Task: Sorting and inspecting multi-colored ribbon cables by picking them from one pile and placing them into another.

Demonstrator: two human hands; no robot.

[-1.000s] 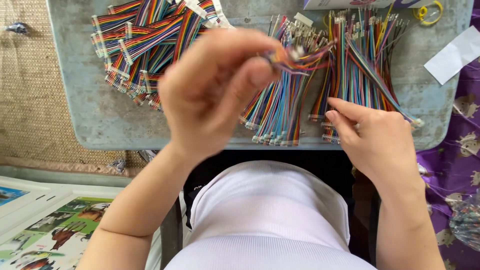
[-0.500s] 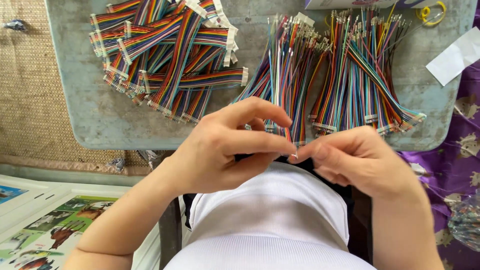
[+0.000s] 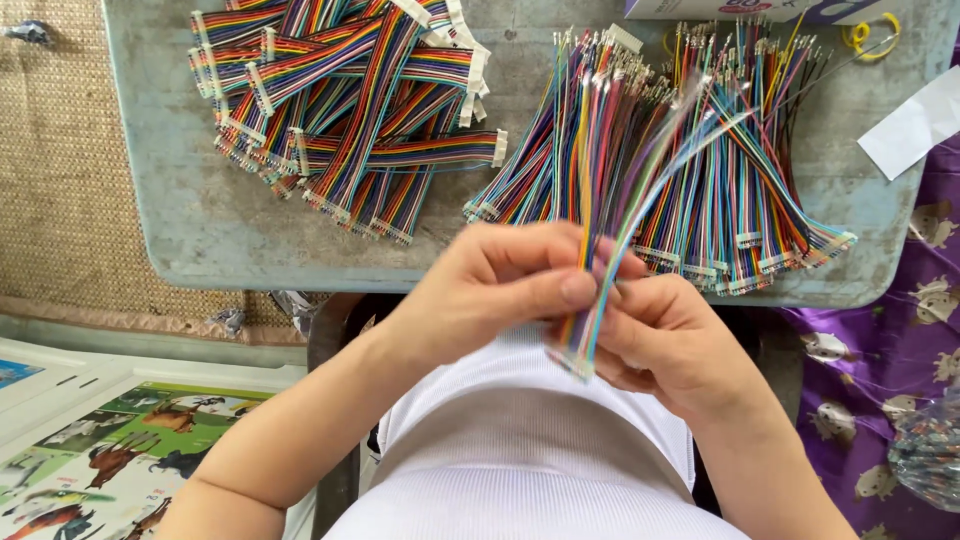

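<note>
Both hands meet over my lap, just below the table's front edge. My left hand (image 3: 505,285) pinches a flat rainbow ribbon cable (image 3: 625,205) between thumb and fingers. My right hand (image 3: 675,340) grips the same cable lower down, near its white connector end (image 3: 577,362). The cable's free end rises, blurred, over the right-hand pile of loose multicoloured wire bundles (image 3: 700,170). A second pile of ribbon cables with white connectors (image 3: 345,110) lies at the table's left.
The grey table top (image 3: 180,215) has a rounded front edge. A white paper (image 3: 915,125) and yellow loops (image 3: 865,30) lie at its right. Woven matting (image 3: 55,180) is at left, picture sheets (image 3: 120,460) lower left, purple patterned cloth (image 3: 890,340) at right.
My hands dropped from the piles toward my lap and came together. A ribbon cable now stands between them, held by both.
</note>
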